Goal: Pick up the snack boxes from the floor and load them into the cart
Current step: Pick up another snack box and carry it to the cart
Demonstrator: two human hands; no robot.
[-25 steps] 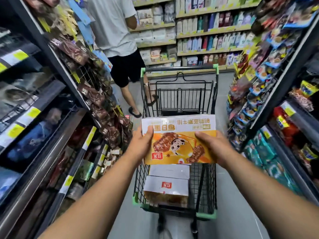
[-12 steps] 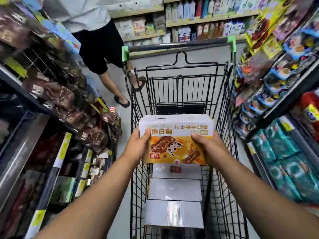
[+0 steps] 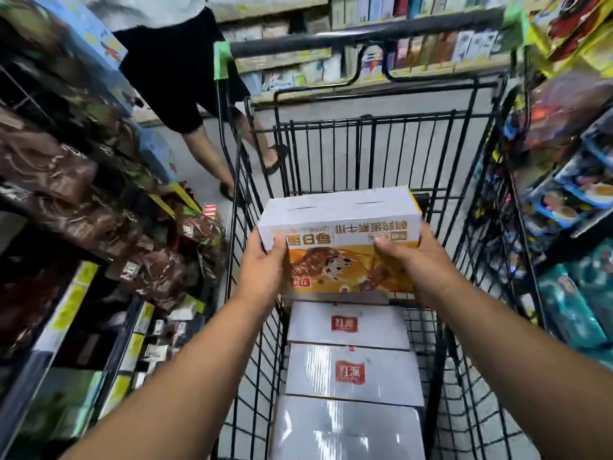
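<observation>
I hold a white and orange snack box (image 3: pixel 338 247) over the black wire cart (image 3: pixel 471 207), above the far part of its basket. My left hand (image 3: pixel 263 265) grips the box's left end, thumb on the front face. My right hand (image 3: pixel 416 262) grips its right end the same way. Three white snack boxes (image 3: pixel 351 373) with red labels lie in a row on the cart floor beneath it, running toward me.
Shelves of brown snack bags (image 3: pixel 99 207) crowd the left of the aisle, and colourful packs (image 3: pixel 570 180) fill the right shelves. A person's legs (image 3: pixel 205 151) stand beyond the cart's far left corner. The cart handle (image 3: pixel 365 31) spans the far end.
The view has closed in on the cart. The box has moved forward over the basket and tilted, so its white top panel now shows.
</observation>
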